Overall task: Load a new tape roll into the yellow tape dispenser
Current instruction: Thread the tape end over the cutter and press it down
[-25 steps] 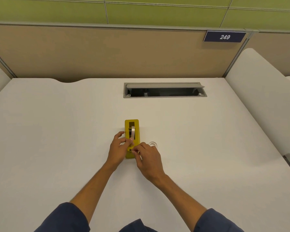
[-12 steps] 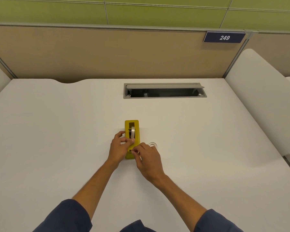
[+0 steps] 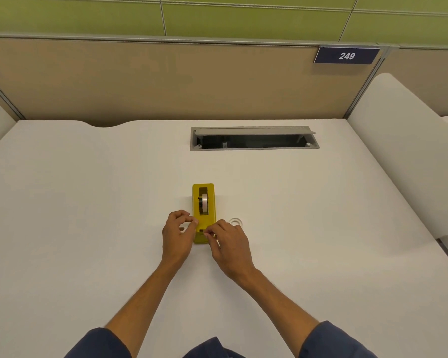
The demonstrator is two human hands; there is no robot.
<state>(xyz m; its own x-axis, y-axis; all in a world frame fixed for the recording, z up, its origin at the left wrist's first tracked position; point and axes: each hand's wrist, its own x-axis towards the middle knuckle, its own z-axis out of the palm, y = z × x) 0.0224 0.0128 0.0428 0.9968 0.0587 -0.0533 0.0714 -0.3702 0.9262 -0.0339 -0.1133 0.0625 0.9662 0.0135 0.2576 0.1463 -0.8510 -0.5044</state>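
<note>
The yellow tape dispenser (image 3: 209, 215) lies lengthwise on the white desk (image 3: 88, 202), with a tape roll (image 3: 204, 203) seated in its slot. My left hand (image 3: 177, 235) has curled fingers; its thumb and index tips grip the dispenser's left edge. My right hand (image 3: 229, 245) pinches the tape end at the cutter on the dispenser's near end. My right fingers hide the strip itself.
A clear, empty tape ring (image 3: 235, 221) lies flat on the desk just right of the dispenser, beside my right knuckles. An open grey cable tray (image 3: 254, 138) is set into the desk at the back. Beige partitions (image 3: 140, 81) close off the far side.
My left thumb has drawn back from the top of the dispenser to its left edge. My right hand has stayed at the cutter end.
</note>
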